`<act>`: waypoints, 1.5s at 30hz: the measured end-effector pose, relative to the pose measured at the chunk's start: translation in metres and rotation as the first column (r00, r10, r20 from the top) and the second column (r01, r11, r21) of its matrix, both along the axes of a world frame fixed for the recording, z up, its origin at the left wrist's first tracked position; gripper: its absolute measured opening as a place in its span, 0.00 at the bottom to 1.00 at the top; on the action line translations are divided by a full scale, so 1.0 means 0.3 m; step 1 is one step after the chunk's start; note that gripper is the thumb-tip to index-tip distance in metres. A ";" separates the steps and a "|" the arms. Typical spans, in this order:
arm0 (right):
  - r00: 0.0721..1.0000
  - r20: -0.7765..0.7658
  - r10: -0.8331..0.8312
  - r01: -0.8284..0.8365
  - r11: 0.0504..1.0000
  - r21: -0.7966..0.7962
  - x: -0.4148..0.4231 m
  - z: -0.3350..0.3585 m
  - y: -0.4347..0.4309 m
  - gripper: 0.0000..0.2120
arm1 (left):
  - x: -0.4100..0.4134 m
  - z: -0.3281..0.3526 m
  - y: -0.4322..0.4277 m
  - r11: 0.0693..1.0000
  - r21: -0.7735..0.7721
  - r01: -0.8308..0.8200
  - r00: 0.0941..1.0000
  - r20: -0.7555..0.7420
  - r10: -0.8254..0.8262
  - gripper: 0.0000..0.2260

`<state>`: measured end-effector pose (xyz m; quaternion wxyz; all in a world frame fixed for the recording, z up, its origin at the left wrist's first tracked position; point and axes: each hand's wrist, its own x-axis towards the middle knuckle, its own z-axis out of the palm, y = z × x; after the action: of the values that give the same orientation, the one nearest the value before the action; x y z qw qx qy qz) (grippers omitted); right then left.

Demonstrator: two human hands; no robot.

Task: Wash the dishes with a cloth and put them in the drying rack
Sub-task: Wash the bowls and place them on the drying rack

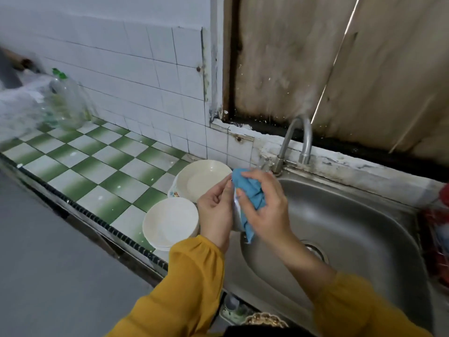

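My left hand (215,211) grips a white plate (236,207) on edge, over the left rim of the steel sink (359,229). Only a thin strip of that plate shows between my hands. My right hand (266,204) holds a bunched blue cloth (250,193) against the plate's face. On the counter to the left, a cream deep plate (201,178) lies on a patterned plate. Nearer me sits a stack of white plates (170,222). A red rack (437,242) shows at the right edge, mostly cut off.
The curved tap (297,142) stands behind the sink at the wall. The green-and-white checked counter (92,161) stretches left, with clear plastic bottles (65,103) at its far end. The drain (314,251) lies in the basin below my right wrist.
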<state>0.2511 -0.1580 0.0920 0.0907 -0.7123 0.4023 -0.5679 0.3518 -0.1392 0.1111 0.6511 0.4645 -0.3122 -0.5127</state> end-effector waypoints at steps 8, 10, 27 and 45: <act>0.847 0.408 -0.341 0.272 0.937 0.218 -0.282 0.102 0.100 0.06 | -0.314 0.094 0.082 0.986 -0.052 0.159 0.987 -0.004 -0.159 0.11; 0.881 0.319 -0.349 0.355 0.934 0.041 -0.327 0.068 0.164 0.10 | -0.371 0.107 0.099 0.986 -0.041 0.163 0.987 -0.010 -0.163 0.11; 0.959 -0.153 -0.239 0.229 0.970 -0.079 -0.716 0.039 0.380 0.14 | -0.687 0.114 0.212 0.989 0.139 -0.058 0.981 -0.174 0.082 0.08; 0.666 0.666 -0.335 0.173 0.938 0.299 -0.783 0.066 0.340 0.03 | -0.827 0.111 0.296 0.964 0.265 -0.018 0.958 -0.271 0.093 0.04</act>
<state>0.0163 -0.0560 0.1119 0.2321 -0.3617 0.4897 -0.7586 0.1039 -0.0504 0.1445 0.6366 0.4770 -0.1337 -0.5911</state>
